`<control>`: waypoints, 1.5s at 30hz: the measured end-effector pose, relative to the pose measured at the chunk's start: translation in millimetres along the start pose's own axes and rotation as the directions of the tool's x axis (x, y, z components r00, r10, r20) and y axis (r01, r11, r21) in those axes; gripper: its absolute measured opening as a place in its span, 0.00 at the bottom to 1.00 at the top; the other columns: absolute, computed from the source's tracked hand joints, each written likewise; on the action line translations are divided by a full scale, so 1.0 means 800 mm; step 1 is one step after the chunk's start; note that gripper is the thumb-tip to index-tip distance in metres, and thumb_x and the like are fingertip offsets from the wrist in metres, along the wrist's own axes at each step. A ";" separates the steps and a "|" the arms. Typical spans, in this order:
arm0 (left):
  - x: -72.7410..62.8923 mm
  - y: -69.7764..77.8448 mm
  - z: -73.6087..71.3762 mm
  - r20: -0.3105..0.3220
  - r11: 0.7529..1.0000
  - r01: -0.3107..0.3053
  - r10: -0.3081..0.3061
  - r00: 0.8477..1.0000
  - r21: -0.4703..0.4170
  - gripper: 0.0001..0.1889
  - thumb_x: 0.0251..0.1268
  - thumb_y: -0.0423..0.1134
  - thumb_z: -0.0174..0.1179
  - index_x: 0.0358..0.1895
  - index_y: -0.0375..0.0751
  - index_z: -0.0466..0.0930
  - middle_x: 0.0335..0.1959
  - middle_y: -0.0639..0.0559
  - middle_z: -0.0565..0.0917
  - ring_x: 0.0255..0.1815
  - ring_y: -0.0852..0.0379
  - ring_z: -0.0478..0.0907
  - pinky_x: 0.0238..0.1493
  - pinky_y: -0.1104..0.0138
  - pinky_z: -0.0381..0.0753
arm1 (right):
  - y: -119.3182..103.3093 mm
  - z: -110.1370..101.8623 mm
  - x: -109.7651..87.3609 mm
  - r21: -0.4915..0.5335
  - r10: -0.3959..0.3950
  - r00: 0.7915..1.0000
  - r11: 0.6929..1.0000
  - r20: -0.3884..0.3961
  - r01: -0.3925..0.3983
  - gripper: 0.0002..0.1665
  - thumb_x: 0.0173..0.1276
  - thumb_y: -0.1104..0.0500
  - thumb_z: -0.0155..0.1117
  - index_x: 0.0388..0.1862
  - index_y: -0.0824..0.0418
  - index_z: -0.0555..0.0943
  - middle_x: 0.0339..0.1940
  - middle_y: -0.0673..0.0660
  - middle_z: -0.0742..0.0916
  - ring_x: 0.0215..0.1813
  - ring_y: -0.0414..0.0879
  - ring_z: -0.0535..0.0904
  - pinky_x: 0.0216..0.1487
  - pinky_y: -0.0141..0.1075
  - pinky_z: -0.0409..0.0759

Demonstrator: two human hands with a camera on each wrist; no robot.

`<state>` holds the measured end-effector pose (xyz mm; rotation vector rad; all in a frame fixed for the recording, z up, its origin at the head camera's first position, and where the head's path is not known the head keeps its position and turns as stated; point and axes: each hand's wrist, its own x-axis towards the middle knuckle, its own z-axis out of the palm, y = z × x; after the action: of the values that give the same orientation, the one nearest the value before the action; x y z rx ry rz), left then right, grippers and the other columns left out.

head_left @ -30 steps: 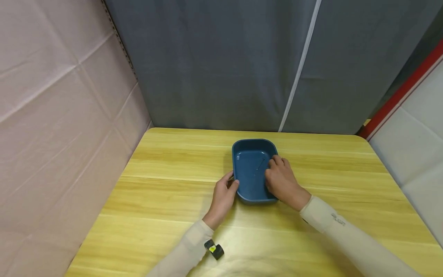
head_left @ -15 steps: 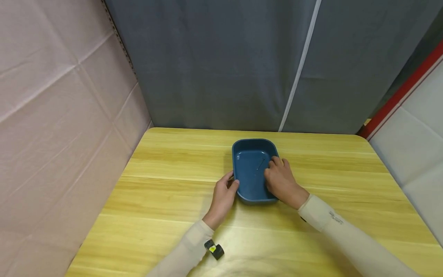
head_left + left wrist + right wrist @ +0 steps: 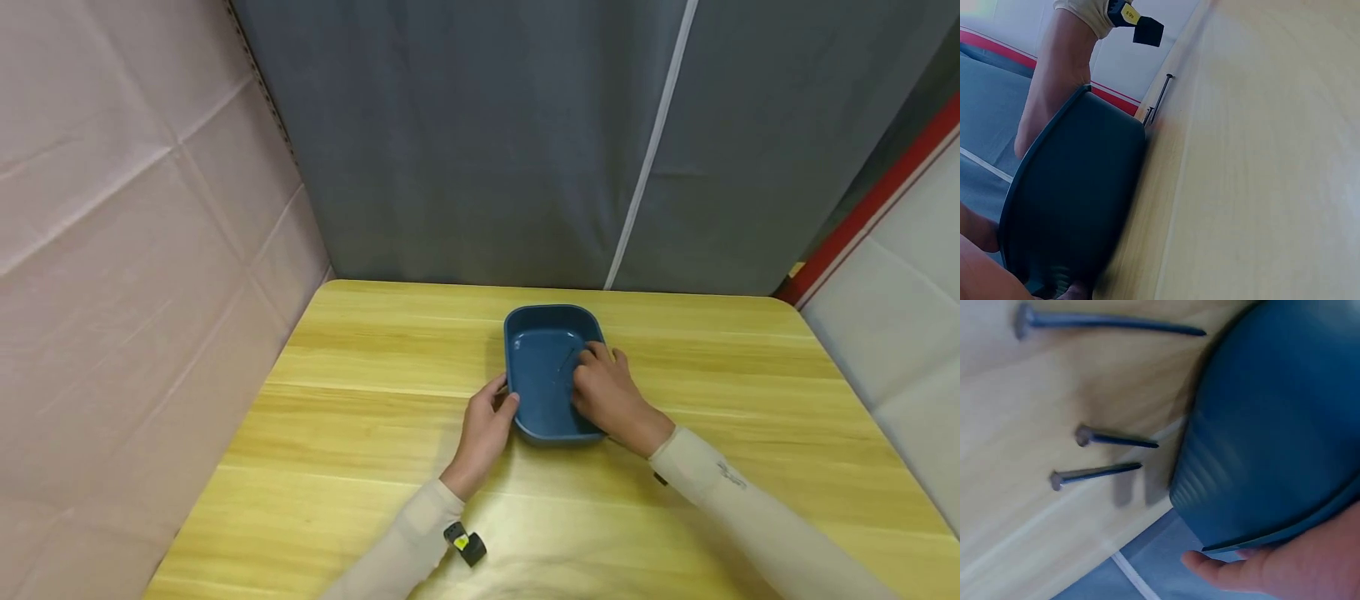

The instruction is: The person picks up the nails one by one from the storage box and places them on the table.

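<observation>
Blue container (image 3: 536,393): upright on the wood-grain surface (image 3: 352,433), between the two hands, near the middle of the far half.
Left hand (image 3: 482,429): grasping the container's left wall, thumb at the rim, fingers against the outside; this grip probably steadies the container.
Right hand (image 3: 611,396): over the right rim, fingers bent down into the container. Fingertips are hidden, so whether anything is grasped cannot be told; the posture suggests work inside, against the right wall.
Nail-like piece (image 3: 567,359): on the container floor, just beside the right hand; the raised walls likely keep such small parts from rolling away.
Long nail (image 3: 1110,321): outside the container, head pointing away from it, tip toward its wall.
First short nail (image 3: 1122,440), second short nail (image 3: 1097,473): near each other outside the wall, tips likewise toward the container; the matching direction may be deliberate.
Head view only: container interior and the piece on its floor; the nails outside cannot be made out there, probably covered by the right hand and forearm.
Right wrist view: all three outside nails clearly, but not the container floor.
Left wrist view: the container's outer wall, with only two nails discernible past its end.
</observation>
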<state>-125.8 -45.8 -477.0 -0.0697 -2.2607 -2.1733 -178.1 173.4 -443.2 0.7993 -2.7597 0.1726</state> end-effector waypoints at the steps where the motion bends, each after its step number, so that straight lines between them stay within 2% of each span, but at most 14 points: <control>1: 0.000 0.000 0.000 -0.002 1.000 0.000 0.000 1.000 0.000 0.26 0.87 0.31 0.53 0.81 0.25 0.68 0.75 0.31 0.77 0.70 0.36 0.80 0.70 0.53 0.82 | 0.001 0.000 -0.001 0.028 -0.001 1.000 1.000 -0.010 0.002 0.13 0.67 0.67 0.76 0.22 0.61 0.88 0.52 0.69 0.89 0.71 0.73 0.75 0.67 0.79 0.72; 5: -0.001 0.001 0.001 -0.013 1.000 -0.007 0.007 1.000 0.000 0.26 0.87 0.30 0.53 0.80 0.24 0.68 0.75 0.30 0.77 0.70 0.35 0.80 0.70 0.50 0.82 | 0.005 0.000 -0.003 0.133 -0.001 0.998 0.991 -0.061 0.009 0.14 0.68 0.67 0.76 0.22 0.60 0.89 0.60 0.69 0.88 0.76 0.75 0.72 0.69 0.79 0.69; 9: -0.001 0.001 0.002 -0.019 1.000 -0.010 0.010 1.000 0.001 0.26 0.86 0.30 0.54 0.80 0.23 0.68 0.74 0.29 0.78 0.69 0.35 0.80 0.70 0.48 0.81 | 0.008 0.000 -0.006 0.229 0.037 0.996 0.973 -0.081 -0.018 0.09 0.69 0.67 0.76 0.27 0.61 0.92 0.63 0.69 0.87 0.79 0.75 0.68 0.73 0.78 0.65; 12: -0.001 0.001 0.002 -0.019 1.000 -0.008 0.009 1.000 0.001 0.26 0.86 0.30 0.54 0.80 0.23 0.68 0.74 0.29 0.78 0.69 0.35 0.80 0.70 0.49 0.81 | 0.008 0.001 -0.007 0.279 0.075 0.993 0.959 -0.091 -0.046 0.06 0.69 0.67 0.78 0.30 0.62 0.93 0.64 0.69 0.88 0.79 0.74 0.68 0.73 0.78 0.65; 16: 0.001 0.000 0.003 -0.019 1.000 -0.006 0.006 1.000 0.002 0.26 0.86 0.30 0.54 0.80 0.23 0.69 0.72 0.30 0.80 0.69 0.36 0.81 0.70 0.50 0.81 | 0.009 0.003 -0.010 0.320 0.104 0.986 0.946 -0.128 -0.058 0.05 0.66 0.67 0.78 0.30 0.64 0.93 0.63 0.69 0.88 0.78 0.75 0.70 0.70 0.78 0.69; 24: 0.002 0.000 0.002 -0.011 1.000 -0.020 0.020 1.000 -0.008 0.25 0.86 0.29 0.54 0.79 0.24 0.69 0.71 0.29 0.81 0.68 0.36 0.81 0.68 0.53 0.82 | 0.012 0.009 -0.015 0.420 0.145 0.968 0.907 -0.206 -0.046 0.02 0.64 0.70 0.77 0.31 0.67 0.93 0.61 0.71 0.89 0.76 0.77 0.72 0.72 0.74 0.70; 35: 0.001 0.000 0.002 -0.005 1.000 -0.014 0.014 1.000 -0.015 0.25 0.86 0.30 0.54 0.80 0.24 0.69 0.71 0.30 0.81 0.68 0.36 0.81 0.69 0.50 0.82 | 0.009 0.011 -0.021 0.489 0.183 0.949 0.871 -0.256 -0.036 0.03 0.69 0.70 0.77 0.33 0.68 0.93 0.63 0.70 0.89 0.77 0.74 0.70 0.76 0.71 0.66; 45: 0.001 0.000 0.002 -0.007 1.000 -0.014 0.014 1.000 -0.019 0.25 0.86 0.29 0.54 0.80 0.24 0.70 0.71 0.30 0.81 0.68 0.35 0.81 0.68 0.52 0.82 | 0.002 0.009 -0.029 0.608 0.252 0.916 0.794 -0.311 -0.012 0.01 0.69 0.70 0.78 0.37 0.67 0.94 0.65 0.67 0.88 0.78 0.69 0.70 0.75 0.71 0.68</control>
<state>-126.8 -44.1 -476.8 -0.0777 -2.2298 -2.1846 -161.5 184.9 -456.9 0.6030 -2.3798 1.1513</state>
